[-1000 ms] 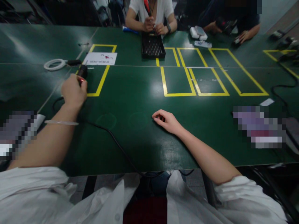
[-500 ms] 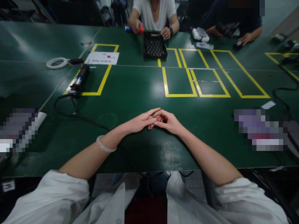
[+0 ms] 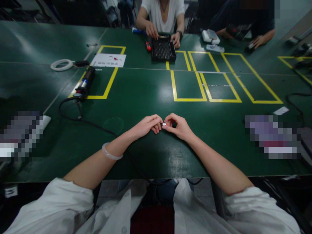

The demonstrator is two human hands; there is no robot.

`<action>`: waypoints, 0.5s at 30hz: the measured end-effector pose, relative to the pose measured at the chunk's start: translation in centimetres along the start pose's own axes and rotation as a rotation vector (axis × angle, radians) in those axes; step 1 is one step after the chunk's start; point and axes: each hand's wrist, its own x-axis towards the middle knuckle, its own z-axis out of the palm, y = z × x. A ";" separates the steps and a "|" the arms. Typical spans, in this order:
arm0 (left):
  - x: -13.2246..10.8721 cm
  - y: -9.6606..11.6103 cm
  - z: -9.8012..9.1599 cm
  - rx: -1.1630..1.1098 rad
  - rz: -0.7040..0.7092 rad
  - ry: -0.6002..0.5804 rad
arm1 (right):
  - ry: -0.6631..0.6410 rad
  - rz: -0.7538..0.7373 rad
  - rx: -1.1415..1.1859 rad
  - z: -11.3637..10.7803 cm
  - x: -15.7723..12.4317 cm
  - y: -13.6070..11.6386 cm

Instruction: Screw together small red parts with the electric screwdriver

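Both hands meet low over the middle of the green table [image 3: 136, 97], close to its near edge. The right hand [image 3: 179, 126] pinches a small metal part [image 3: 163, 123] between thumb and forefinger, the other fingers curled in. The left hand [image 3: 145, 126] is closed narrow too, its fingertips gripping the part's other end, so the part sits just above the tabletop between the two hands. It is too small to name more exactly. A pale bracelet [image 3: 111, 153] circles the left wrist.

Well off to the left lies a corded electric screwdriver [image 3: 85, 82] on a yellow tape outline [image 3: 107, 85], its black cable [image 3: 73, 117] looping toward the person. Across the table a co-worker's hands rest on a black tray [image 3: 163, 49], with a red-handled screwdriver [image 3: 147, 45] just beside it.
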 end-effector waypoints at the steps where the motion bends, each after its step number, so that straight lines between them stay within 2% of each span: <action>1: 0.0 0.1 0.0 0.013 0.002 -0.005 | 0.001 -0.007 -0.005 0.0 0.0 0.0; 6: -0.2 0.4 0.2 0.078 0.025 -0.022 | 0.001 -0.028 -0.025 0.2 -0.1 0.2; 15: -0.1 0.1 0.3 0.020 0.025 0.039 | -0.008 0.027 0.055 0.0 0.0 0.5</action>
